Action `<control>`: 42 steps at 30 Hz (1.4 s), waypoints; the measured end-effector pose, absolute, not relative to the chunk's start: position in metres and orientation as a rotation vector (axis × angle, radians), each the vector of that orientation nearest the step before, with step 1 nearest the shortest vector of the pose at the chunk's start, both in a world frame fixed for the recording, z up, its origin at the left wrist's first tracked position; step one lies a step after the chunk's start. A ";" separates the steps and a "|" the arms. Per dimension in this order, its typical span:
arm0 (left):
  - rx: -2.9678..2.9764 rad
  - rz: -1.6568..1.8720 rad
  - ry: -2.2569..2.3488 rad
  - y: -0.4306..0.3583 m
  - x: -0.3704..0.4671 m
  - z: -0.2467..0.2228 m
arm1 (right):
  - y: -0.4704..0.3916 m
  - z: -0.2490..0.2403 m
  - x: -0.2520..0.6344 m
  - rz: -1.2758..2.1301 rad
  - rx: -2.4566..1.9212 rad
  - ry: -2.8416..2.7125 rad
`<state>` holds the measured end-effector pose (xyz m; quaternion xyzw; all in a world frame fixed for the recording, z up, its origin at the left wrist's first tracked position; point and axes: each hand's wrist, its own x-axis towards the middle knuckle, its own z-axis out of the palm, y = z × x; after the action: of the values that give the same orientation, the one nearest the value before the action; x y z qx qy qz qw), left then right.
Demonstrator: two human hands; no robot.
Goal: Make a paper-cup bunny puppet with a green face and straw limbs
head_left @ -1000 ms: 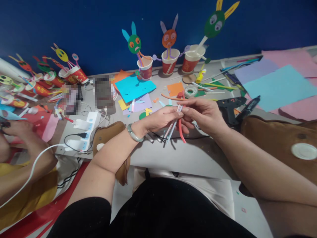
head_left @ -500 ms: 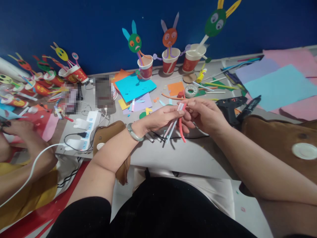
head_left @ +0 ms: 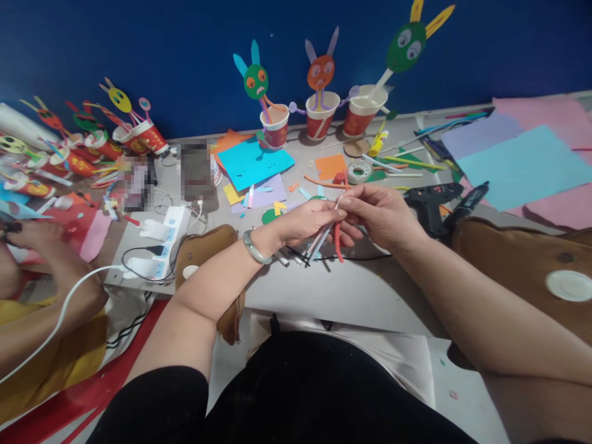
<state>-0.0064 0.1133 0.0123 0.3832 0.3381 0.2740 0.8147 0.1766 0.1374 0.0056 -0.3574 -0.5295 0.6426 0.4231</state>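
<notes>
Dead centre, my left hand (head_left: 311, 221) and right hand (head_left: 382, 213) met over the pale straws (head_left: 320, 243), and the pinched stretch vanished behind my fingers! Up at one o'clock, the top edge clipped a yellow ear (head_left: 416, 11). At ten, a pixelated thing (head_left: 197, 176) defied naming. Over at eight, the left edge cut a co-worker's arm (head_left: 82, 310).

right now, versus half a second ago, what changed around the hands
The right hand moved slightly left, toward the left hand, so the straws show less at their upper ends. Nothing was visibly let go: the left hand still holds the straws, the right pinching near their tops. Cups and glue gun stayed put; the view shifted slightly.
</notes>
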 end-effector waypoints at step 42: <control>0.754 0.810 0.896 0.111 0.004 0.020 | 0.133 0.000 0.180 1.153 -1.000 -1.510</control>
<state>0.0039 0.1114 0.0199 0.3458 0.4110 0.3716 0.7572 0.1800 0.1334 -0.0003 -0.4094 -0.6183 0.4719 0.4769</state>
